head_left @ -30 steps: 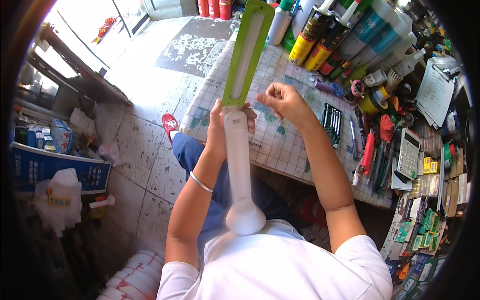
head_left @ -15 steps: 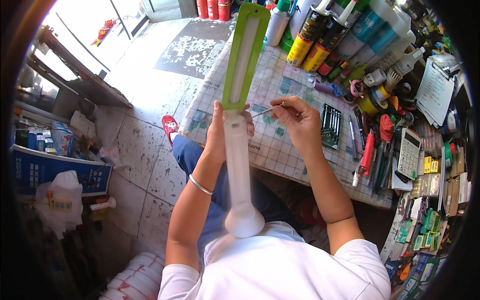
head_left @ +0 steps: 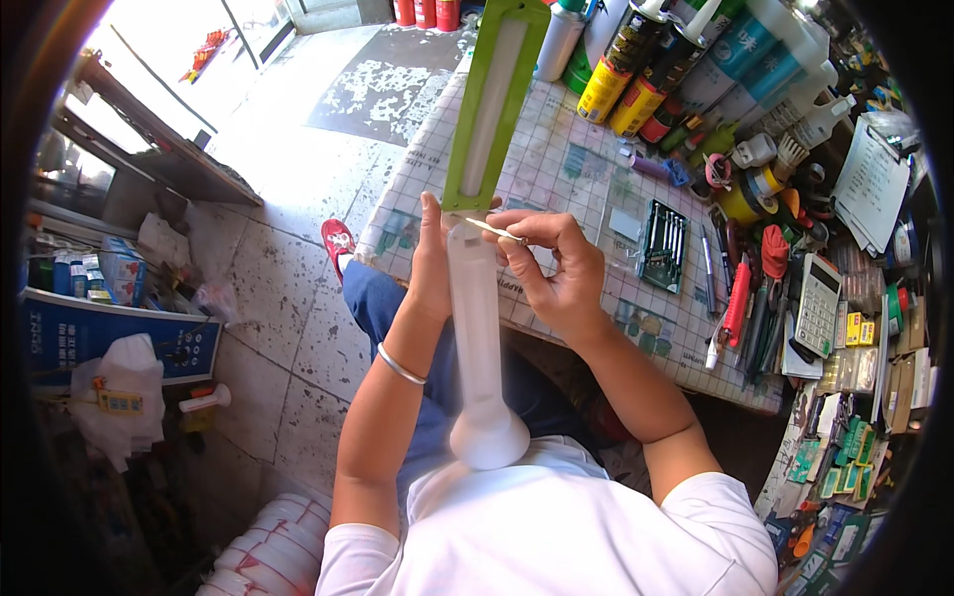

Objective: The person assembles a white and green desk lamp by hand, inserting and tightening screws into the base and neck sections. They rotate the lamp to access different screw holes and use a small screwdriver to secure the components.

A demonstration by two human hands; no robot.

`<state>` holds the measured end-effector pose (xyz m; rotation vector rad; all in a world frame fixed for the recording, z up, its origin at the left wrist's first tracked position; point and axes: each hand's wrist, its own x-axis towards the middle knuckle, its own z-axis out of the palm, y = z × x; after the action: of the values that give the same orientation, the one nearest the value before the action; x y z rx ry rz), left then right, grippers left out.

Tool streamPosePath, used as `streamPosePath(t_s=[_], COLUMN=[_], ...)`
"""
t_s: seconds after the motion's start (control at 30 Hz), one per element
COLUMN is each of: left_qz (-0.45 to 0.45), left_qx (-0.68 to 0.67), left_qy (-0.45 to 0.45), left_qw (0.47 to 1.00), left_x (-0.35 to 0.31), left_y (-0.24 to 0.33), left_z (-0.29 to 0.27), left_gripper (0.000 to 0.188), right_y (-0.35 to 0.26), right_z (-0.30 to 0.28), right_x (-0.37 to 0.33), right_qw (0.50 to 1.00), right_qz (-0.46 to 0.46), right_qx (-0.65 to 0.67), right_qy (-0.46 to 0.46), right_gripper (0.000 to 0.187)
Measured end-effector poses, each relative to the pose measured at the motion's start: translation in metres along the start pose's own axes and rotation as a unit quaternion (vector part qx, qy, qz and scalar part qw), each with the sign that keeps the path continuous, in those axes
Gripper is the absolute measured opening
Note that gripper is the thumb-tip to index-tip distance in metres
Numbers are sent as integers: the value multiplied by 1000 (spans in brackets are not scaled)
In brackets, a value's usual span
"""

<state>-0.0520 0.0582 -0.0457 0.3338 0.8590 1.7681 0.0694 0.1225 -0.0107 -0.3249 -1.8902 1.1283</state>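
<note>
A desk lamp with a white stand [head_left: 477,318] and a long green-framed head [head_left: 459,164] stands upright before me, its round base against my white shirt. My left hand [head_left: 430,268] is closed around it just below the joint of head and stand; some fingers are hidden behind it. Between the fingertips of my right hand [head_left: 566,273] is a thin small screwdriver [head_left: 497,231]. Its tip points left and reaches the top of the stand; whether it touches cannot be made out. On the table right of that hand lies a dark case of small screwdrivers [head_left: 663,246].
The table [head_left: 422,189] has a gridded cover. Sealant tubes [head_left: 608,87] and bottles crowd its far side. Pens, a red-handled cutter [head_left: 736,298] and a calculator [head_left: 818,303] lie to the right. White rolls [head_left: 268,546] sit at lower left.
My right hand has moved left with the screwdriver, bringing its tip to the lamp's joint. The left hand keeps its hold, and the lamp head appears slightly higher in the picture.
</note>
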Motion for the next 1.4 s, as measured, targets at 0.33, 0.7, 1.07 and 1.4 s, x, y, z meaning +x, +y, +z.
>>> streamPosePath(t_s=[0.33, 0.7, 1.07, 1.4], left_qz=[0, -5, -4, 2], left_qx=[-40, -35, -32, -23], left_qy=[-32, -52, -43, -30], left_qw=[999, 998, 999, 999], left_x=[3, 3, 2, 1], left_y=[-2, -2, -2, -1], left_z=[-5, -7, -6, -2], left_gripper=[75, 78, 77, 74], right_y=[-3, -3, -10, -12], right_z=[-3, -7, -5, -4], right_x=[-2, -9, -11, -13], right_qw=[972, 974, 978, 975], right_qz=[-105, -49, 1, -14], right_qx=[-211, -219, -207, -222], right_qy=[16, 25, 25, 15], right_gripper=[15, 11, 14, 15])
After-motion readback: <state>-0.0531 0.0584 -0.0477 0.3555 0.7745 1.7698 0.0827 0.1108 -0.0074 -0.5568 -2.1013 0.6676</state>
